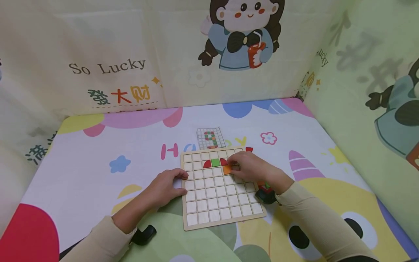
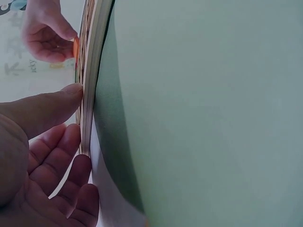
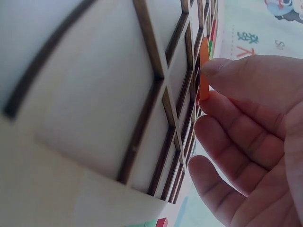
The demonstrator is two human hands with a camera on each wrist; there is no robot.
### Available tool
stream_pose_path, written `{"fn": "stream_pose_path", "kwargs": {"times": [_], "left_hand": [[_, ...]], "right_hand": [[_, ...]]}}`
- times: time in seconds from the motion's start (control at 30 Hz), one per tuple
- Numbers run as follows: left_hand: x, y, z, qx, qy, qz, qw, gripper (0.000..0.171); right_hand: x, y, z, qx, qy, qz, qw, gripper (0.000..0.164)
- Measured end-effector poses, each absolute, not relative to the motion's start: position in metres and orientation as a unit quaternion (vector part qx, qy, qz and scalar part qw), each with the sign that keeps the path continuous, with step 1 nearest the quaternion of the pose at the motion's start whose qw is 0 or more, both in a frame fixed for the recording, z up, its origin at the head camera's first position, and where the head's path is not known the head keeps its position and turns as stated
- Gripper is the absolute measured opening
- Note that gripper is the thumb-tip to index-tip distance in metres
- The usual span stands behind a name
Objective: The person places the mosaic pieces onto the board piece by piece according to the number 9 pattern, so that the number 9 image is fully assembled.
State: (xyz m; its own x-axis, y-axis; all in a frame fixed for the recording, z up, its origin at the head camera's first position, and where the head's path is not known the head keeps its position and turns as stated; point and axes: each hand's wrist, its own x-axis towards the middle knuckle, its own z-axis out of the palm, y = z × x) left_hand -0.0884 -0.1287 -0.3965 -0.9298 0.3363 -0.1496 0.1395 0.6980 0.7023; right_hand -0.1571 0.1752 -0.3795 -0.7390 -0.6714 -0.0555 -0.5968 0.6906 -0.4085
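A wooden grid board [image 1: 226, 214] lies on the printed cloth. In its upper rows sit a green square tile [image 1: 215, 162] and a red rounded tile [image 1: 207, 164], with another red tile [image 1: 223, 161] partly behind the right fingers. My right hand [image 1: 248, 166] pinches an orange square tile [image 3: 204, 71] between thumb and fingertip, over a cell just below the red tile. The tile stands tilted or raised in the right wrist view; whether it touches the cell is unclear. My left hand [image 1: 167, 187] rests its thumb and fingertips against the board's left edge, spread apart along it.
Behind the board lies a pattern card [image 1: 211, 137] with a coloured grid figure. A red piece [image 1: 249, 149] lies by the board's top right corner. More coloured pieces [image 1: 266, 186] lie right of the board, partly hidden by my right wrist. Printed curtains stand behind and beside the table.
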Motion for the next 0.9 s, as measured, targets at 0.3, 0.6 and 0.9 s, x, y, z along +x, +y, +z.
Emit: {"fn": "stream_pose_path", "kwargs": {"times": [0.3, 0.6, 0.9], "left_hand": [[-0.0887, -0.1287, -0.3962, 0.13, 0.912, 0.365, 0.136, 0.037], [-0.089, -0.1289, -0.3945, 0.129, 0.911, 0.366, 0.139, 0.037], [-0.0887, -0.1288, -0.3929, 0.128, 0.91, 0.368, 0.139, 0.037]], "right_hand": [[-0.1554, 0.1711, -0.3765, -0.328, 0.922, -0.174, 0.112, 0.027], [-0.1552, 0.1684, -0.3764, -0.327, 0.921, -0.176, 0.116, 0.028], [-0.1553, 0.1681, -0.3749, -0.322, 0.921, -0.182, 0.123, 0.027]]}}
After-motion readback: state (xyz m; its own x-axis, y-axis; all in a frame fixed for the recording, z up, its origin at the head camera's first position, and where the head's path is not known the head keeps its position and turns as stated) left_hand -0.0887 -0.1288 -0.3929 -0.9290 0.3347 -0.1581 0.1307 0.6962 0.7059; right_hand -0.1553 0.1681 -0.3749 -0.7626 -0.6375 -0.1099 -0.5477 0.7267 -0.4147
